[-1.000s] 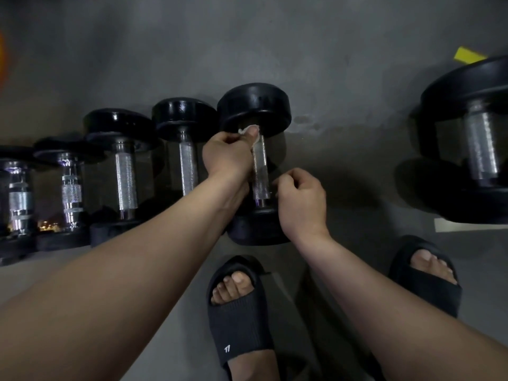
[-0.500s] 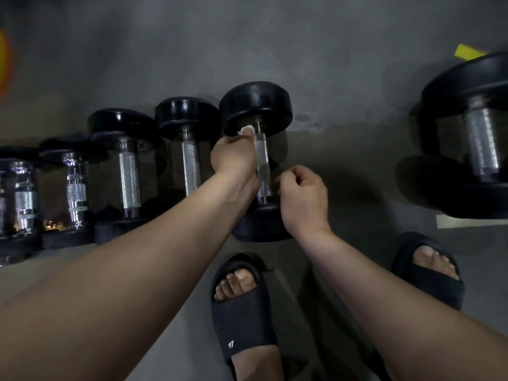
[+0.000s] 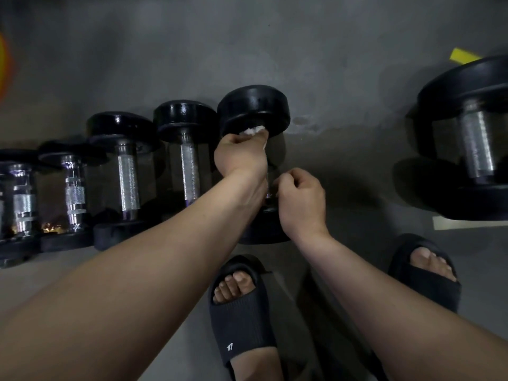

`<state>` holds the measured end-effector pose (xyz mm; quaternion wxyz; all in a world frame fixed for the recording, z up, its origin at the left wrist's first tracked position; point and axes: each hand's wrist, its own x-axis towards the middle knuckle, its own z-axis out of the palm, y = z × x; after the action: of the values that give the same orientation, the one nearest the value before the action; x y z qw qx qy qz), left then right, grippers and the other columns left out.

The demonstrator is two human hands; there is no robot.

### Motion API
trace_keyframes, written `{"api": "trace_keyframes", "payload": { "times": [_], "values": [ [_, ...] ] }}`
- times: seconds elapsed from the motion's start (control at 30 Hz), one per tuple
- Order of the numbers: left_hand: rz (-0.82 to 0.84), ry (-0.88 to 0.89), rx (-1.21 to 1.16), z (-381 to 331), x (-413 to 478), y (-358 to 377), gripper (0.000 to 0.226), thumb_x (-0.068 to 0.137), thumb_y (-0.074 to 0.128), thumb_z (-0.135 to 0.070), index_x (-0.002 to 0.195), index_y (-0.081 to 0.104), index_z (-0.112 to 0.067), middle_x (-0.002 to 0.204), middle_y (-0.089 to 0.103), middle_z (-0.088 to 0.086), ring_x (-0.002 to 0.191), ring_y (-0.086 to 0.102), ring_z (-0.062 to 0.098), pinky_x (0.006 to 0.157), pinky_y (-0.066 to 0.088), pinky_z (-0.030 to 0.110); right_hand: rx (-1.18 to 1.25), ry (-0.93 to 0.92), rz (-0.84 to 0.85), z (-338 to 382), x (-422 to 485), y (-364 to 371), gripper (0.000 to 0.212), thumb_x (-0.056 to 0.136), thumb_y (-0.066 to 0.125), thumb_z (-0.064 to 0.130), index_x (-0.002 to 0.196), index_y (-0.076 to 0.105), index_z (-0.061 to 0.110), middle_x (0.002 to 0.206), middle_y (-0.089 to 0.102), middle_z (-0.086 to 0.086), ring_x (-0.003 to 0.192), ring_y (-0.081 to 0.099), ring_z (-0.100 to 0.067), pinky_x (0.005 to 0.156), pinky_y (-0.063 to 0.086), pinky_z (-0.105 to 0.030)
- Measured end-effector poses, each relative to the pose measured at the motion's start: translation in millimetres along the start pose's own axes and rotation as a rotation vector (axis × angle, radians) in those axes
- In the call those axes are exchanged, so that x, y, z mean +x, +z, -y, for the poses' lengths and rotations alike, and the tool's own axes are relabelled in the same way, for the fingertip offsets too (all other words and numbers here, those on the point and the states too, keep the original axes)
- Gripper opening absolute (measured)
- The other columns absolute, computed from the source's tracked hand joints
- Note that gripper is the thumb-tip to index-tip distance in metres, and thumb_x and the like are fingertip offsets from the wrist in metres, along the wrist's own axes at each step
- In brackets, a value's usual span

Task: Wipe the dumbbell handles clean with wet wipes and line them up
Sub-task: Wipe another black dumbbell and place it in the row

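Observation:
A black dumbbell [image 3: 254,107] with a chrome handle lies on the grey floor, rightmost in a row. My left hand [image 3: 240,154] grips the top of its handle through a white wet wipe [image 3: 254,131], right under the far weight head. My right hand [image 3: 301,200] is curled beside the handle's near end; I cannot tell whether it touches the handle. The handle is mostly hidden by my hands. Left of it lie several more dumbbells, the nearest ones being one [image 3: 189,166] and another [image 3: 127,182].
A larger black dumbbell [image 3: 478,141] lies apart at the right, with yellow tape [image 3: 461,56] behind it and a pale tape strip [image 3: 453,222] in front. My feet in black slides [image 3: 242,323] [image 3: 423,273] stand close to the row.
My left hand slid with the wipe up the handle to just under the far weight head. My right hand stayed near the handle's lower end.

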<state>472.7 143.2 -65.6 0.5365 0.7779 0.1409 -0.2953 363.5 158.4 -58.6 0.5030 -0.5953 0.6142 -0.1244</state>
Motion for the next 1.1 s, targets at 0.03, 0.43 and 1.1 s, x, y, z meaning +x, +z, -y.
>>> {"api": "trace_keyframes", "payload": {
  "times": [0.03, 0.43, 1.1],
  "values": [
    [0.006, 0.008, 0.034, -2.1, 0.2, 1.7, 0.029, 0.076, 0.085, -0.020, 0.069, 0.057, -0.016, 0.077, 0.069, 0.000, 0.070, 0.065, 0.013, 0.067, 0.055, 0.025, -0.002, 0.002, -0.001, 0.2, -0.1, 0.0, 0.026, 0.086, 0.049, 0.025, 0.069, 0.061, 0.010, 0.066, 0.063, -0.006, 0.071, 0.059, -0.028, 0.068, 0.051, -0.048],
    [0.091, -0.030, -0.048, 2.3, 14.2, -22.1, 0.019, 0.084, 0.081, -0.020, 0.084, 0.064, -0.011, 0.085, 0.074, 0.008, 0.075, 0.072, 0.021, 0.075, 0.063, 0.039, 0.012, -0.018, -0.025, -1.5, 0.5, 0.9, 0.025, 0.087, 0.052, 0.023, 0.070, 0.061, 0.007, 0.065, 0.061, -0.007, 0.071, 0.057, -0.027, 0.064, 0.048, -0.042],
    [0.377, 0.318, 0.639, 2.7, 19.6, -63.0, 0.029, 0.072, 0.086, -0.029, 0.062, 0.061, -0.017, 0.063, 0.066, -0.002, 0.059, 0.063, 0.016, 0.064, 0.057, 0.034, 0.018, -0.024, -0.034, -1.7, -0.9, 0.8, 0.025, 0.089, 0.053, 0.023, 0.071, 0.063, 0.009, 0.066, 0.063, -0.004, 0.069, 0.057, -0.021, 0.063, 0.043, -0.036]
  ]
}}
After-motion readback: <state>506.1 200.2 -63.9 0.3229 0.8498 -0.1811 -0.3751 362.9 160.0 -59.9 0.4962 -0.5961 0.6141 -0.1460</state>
